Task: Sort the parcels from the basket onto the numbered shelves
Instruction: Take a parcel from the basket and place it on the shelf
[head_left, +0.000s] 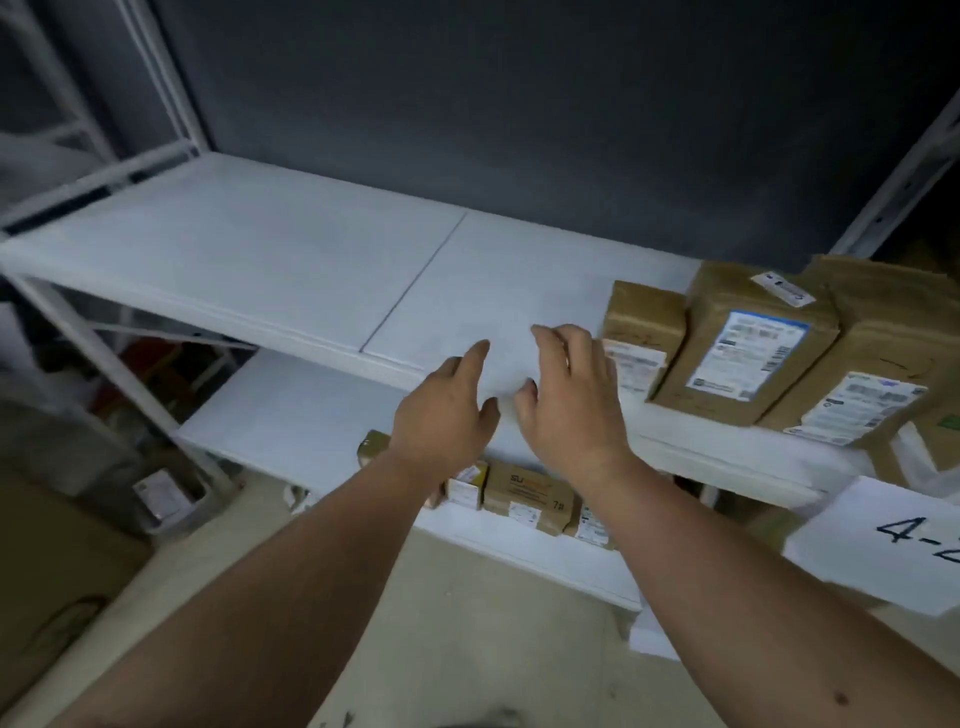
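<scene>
From my feed, the upper shelf (291, 254) boards look like smooth matt white laminate, with painted white metal uprights (171, 78) at 11 o'clock. The parcels (737, 343) at 3 o'clock are matt brown kraft paper, a bit creased, with slightly glossy printed paper labels (748, 348). Lower shelf boxes (530, 493) at 6 o'clock look like plain matt cardboard. The sign (893, 545) at 4 o'clock is plain white paper. Floor (467, 623) looks like dull, rough concrete.

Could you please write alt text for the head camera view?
Two empty hands, left hand and right hand, reach over a white shelf; brown parcels stand at its right end.
</scene>
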